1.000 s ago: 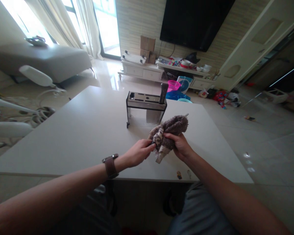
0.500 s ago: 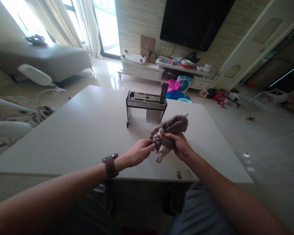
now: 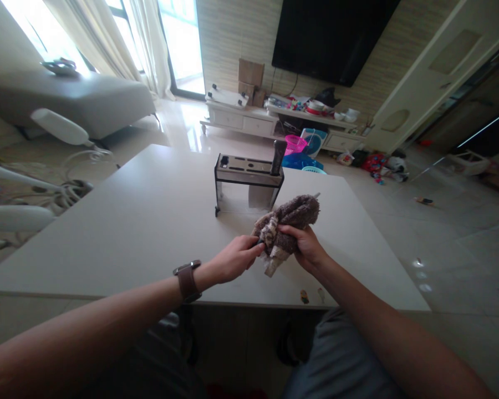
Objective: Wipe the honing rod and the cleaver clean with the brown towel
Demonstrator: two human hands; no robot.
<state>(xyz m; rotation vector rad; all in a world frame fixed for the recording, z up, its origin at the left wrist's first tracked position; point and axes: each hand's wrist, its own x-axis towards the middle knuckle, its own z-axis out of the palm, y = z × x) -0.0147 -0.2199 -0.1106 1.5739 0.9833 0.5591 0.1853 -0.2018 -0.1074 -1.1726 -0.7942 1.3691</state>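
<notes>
A knife is gripped by its dark handle in my closed left hand. Most of its blade is hidden in a brown, fluffy cloth, and only a pale tip pokes out at the far end. My right hand is closed around the cloth from the right, its thumb pressed on top. Just beyond the cloth, a knife block with clear sides stands upright on the white table. A dark-handled knife sits in its right slot, its wide blade showing through the side.
Two small items, one a yellow-and-dark figure, lie at the table's near edge by my right forearm. White chairs stand left. Beyond the table are a pink basket, a cluttered TV cabinet and a wall-mounted TV.
</notes>
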